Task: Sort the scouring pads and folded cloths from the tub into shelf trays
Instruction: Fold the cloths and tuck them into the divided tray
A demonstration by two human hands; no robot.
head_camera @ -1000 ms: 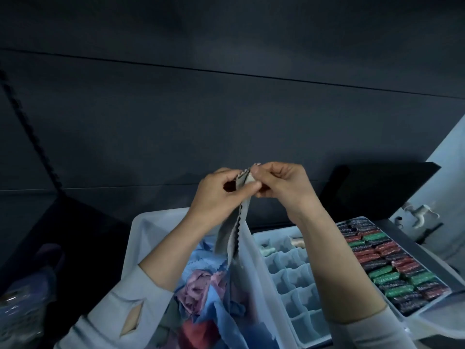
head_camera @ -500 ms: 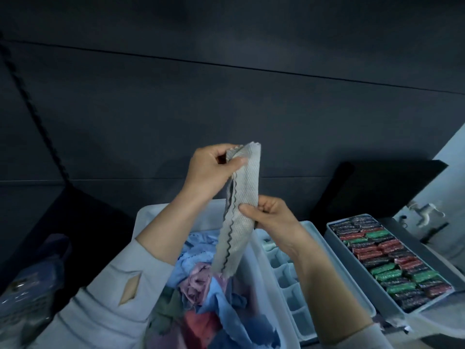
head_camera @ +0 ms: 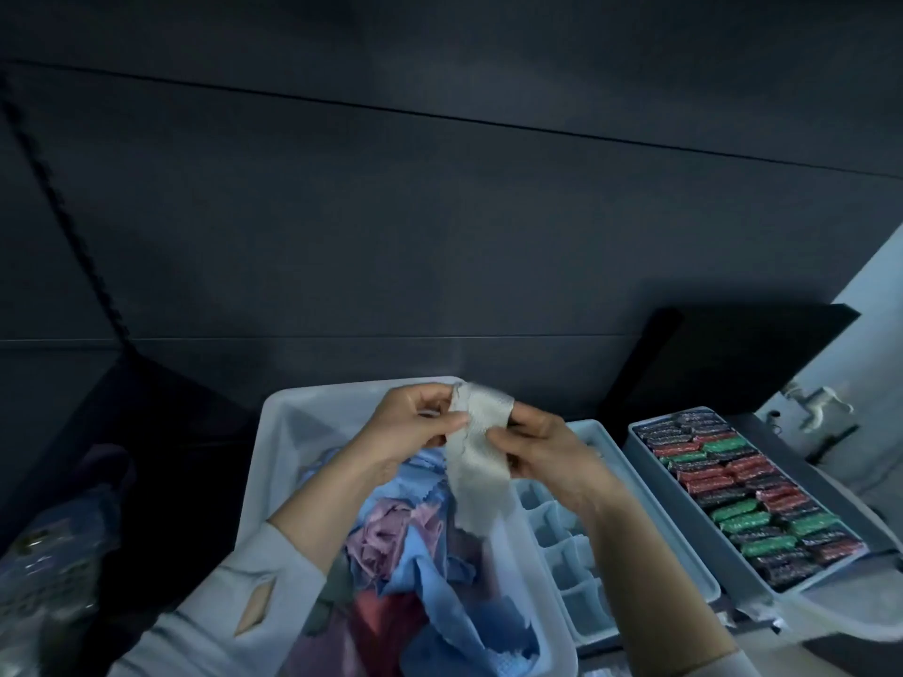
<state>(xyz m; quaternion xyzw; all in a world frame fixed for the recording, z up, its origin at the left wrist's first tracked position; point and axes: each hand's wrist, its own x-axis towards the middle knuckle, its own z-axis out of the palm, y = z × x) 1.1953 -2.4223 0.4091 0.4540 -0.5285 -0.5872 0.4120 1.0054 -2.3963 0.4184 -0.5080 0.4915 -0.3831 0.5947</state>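
Observation:
A grey textured cloth (head_camera: 476,461) hangs folded lengthwise above the white tub (head_camera: 283,432). My left hand (head_camera: 410,427) pinches its upper left edge, and my right hand (head_camera: 542,449) grips its upper right side with fingers curled round it. Its lower end droops over the tub's right rim. Inside the tub lies a heap of loose cloths (head_camera: 415,569) in blue, pink and red. A white divided tray (head_camera: 576,554) stands just right of the tub, partly hidden by my right forearm. Further right, a grey tray (head_camera: 650,447) holds rows of red, green and dark scouring pads (head_camera: 742,500).
A dark panelled wall rises behind everything. A black box or board (head_camera: 733,359) leans behind the pad tray. A white tap-like fitting (head_camera: 816,408) sticks out at the far right. A bag with unclear contents (head_camera: 44,579) sits at the lower left.
Both hands have come down with the grey cloth, from well above the tub to just over its far rim. My right hand moved up to the cloth's top, near my left hand.

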